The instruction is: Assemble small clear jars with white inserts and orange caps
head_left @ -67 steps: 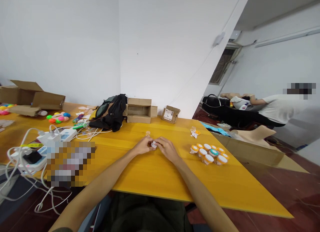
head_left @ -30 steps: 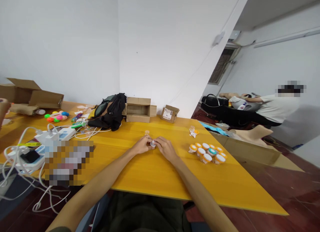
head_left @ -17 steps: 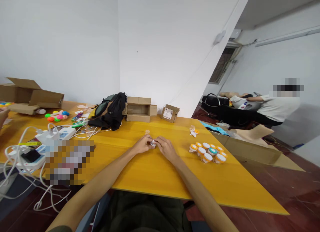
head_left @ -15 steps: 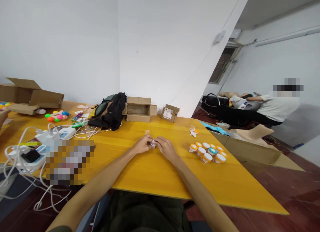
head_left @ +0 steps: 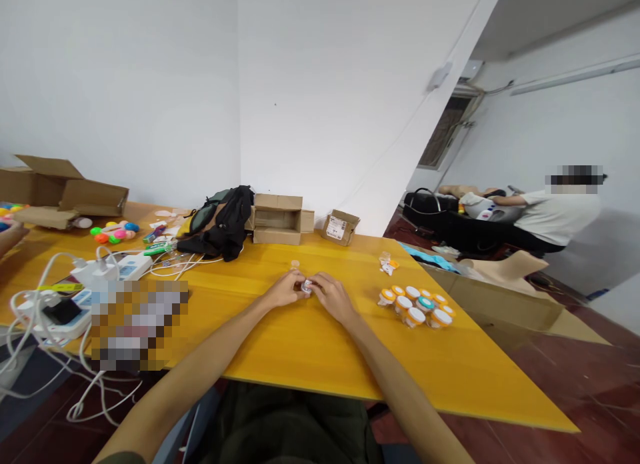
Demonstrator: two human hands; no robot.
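Both hands meet over the middle of the yellow table (head_left: 280, 344). Between their fingertips is a small whitish item with dark print (head_left: 307, 287), too small to name for certain. My left hand (head_left: 289, 289) grips its left side, and my right hand (head_left: 329, 293) has thumb and fingers closed on its right side. Just beyond the left fingers lies a small clear round piece (head_left: 295, 265). To the right of my right hand stands a cluster of small clear jars with orange and white lids (head_left: 415, 316), one with a teal lid (head_left: 425, 303).
Farther back lie a small orange-and-white heap (head_left: 387, 264), two cardboard boxes (head_left: 277, 236) and a black bag (head_left: 230, 217). Power strips with white cables (head_left: 75, 317) crowd the left. Another person's hand (head_left: 13, 237) shows at the far left edge. A person in white (head_left: 555, 214) sits at right.
My hands stay in nearly the same place, with the small item turned slightly between the fingers. The other person's hand at the left edge reaches farther into view.
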